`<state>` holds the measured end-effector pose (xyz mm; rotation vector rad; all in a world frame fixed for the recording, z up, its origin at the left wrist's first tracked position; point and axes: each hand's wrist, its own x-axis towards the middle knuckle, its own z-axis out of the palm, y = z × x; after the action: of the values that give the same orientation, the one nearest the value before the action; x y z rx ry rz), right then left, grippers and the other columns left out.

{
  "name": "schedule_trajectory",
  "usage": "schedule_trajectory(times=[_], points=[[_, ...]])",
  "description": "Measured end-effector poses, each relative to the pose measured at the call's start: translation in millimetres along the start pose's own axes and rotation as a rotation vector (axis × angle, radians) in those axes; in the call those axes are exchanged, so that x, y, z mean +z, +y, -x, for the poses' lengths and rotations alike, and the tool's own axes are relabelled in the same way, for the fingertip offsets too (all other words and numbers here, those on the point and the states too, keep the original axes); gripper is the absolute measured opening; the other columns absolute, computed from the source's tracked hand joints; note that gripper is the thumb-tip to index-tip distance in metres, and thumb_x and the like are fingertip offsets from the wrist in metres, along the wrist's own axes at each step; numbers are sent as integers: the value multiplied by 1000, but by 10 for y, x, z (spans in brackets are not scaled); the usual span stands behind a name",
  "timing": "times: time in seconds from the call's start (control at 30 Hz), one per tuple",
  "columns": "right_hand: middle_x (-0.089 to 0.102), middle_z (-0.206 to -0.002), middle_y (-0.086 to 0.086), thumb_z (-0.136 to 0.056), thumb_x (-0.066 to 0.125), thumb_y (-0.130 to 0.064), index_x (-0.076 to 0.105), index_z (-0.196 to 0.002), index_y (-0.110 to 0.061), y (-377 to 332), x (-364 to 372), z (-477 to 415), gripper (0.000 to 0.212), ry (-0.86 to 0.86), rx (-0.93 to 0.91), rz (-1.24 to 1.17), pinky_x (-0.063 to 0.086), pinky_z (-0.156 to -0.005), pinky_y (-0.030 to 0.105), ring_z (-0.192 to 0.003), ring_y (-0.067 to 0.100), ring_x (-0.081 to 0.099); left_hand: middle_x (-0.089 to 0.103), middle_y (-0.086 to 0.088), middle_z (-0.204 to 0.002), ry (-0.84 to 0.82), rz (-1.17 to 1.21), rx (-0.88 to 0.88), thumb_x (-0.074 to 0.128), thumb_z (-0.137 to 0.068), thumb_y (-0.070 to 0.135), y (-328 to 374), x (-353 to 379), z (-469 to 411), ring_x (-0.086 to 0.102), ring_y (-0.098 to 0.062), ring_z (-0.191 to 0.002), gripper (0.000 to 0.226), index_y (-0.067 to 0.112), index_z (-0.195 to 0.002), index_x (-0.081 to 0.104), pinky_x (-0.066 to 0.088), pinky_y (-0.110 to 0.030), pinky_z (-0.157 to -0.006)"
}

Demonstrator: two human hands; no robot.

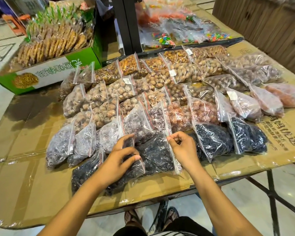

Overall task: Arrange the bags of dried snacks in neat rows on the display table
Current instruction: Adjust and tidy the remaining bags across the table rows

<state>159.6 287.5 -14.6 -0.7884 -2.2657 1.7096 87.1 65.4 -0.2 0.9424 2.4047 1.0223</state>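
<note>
**Two hands on a bag of dark snacks at the front of the table**

A person stands at a table (32,193) covered with flat brown cardboard. Many clear zip bags of dried snacks lie on it in slanted rows.

The left hand (121,157) rests on a bag of dark snacks (155,155) near the front edge. Its fingers are bent and spread, with the thumb pressed on the plastic, so it is holding the bag down more than squeezing it. The right hand (182,147) is just beside it. Its thumb and fingers are pinched shut on the zip strip at the top of the same bag.

Another dark bag (85,171) lies just to the left, partly under the left arm. Two more dark bags (213,140) sit to the right in the same front row. On the left of the pile are bags with purple-grey bits (60,145).

Behind the front row are bags of reddish pieces (203,111) and pale pink ones (243,104). Farther back are brown round snacks (99,96) and golden nuts (128,64).

At the back left stands a green and white box (46,75) full of wrapped round cookies. At the back right lie bags of bright coloured sweets (162,40). A dark post (126,23) stands between them.

Under the table edge you can see the person's feet in sandals (131,218) on a pale floor
</note>
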Motion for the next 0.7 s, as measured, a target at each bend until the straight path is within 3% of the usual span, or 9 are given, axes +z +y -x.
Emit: schedule_trajectory(times=[0.27, 0.4, 0.47, 0.57, 0.63, 0.7], points=[[58, -66, -2, -88, 63, -20, 61, -77, -12, -19, 47, 20, 14, 36, -41, 49, 43, -61, 24, -60, 11, 50, 16, 16, -153, -4, -84, 25, 47, -87, 54, 71, 146, 47, 10, -10, -144, 21, 37, -89, 59, 15, -48, -117], [56, -68, -6, -87, 64, -19, 58, -76, -15, -62, 132, 22, 13, 131, -60, 144, 46, -64, 33, -69, 16, 56, 5, 16, -156, -76, -221, 77, 38, -89, 57, 141, 62, 91, 2, -10, -145, 28, 46, -110, 53, 10, -48, -118], [58, -81, -5, -87, 63, -19, 58, -92, -14, -115, 210, 77, 9, 187, -90, 281, 49, -76, 37, -88, 22, 58, -1, 17, -157, -62, -256, 117, 39, -89, 61, 118, -47, 163, 0, -8, -145, 39, 50, -126, 40, 10, -42, -118], [54, -104, 2, -86, 63, -22, 54, -113, -11, -248, 363, 221, 30, 275, -244, 489, 38, -84, 31, -105, 18, 41, -3, 25, -154, -1, -210, 105, 46, -79, 74, -100, -283, 397, 3, -2, -143, 67, 55, -137, 18, 14, -37, -116], [55, -101, 4, -85, 64, -22, 57, -106, -9, -392, 524, 328, 26, 272, -378, 598, 32, -81, 28, -100, 17, 38, -3, 27, -154, 7, -221, 66, 51, -69, 81, -340, -431, 596, 3, -1, -143, 87, 52, -141, 12, 15, -38, -116], [61, -90, 5, -85, 63, -29, 62, -94, -9, -490, 756, 421, 21, 199, -407, 731, 36, -75, 32, -95, 23, 45, -6, 25, -155, -34, -288, 43, 52, -63, 86, -598, -533, 769, 1, -3, -144, 103, 43, -146, 8, 17, -44, -118]])
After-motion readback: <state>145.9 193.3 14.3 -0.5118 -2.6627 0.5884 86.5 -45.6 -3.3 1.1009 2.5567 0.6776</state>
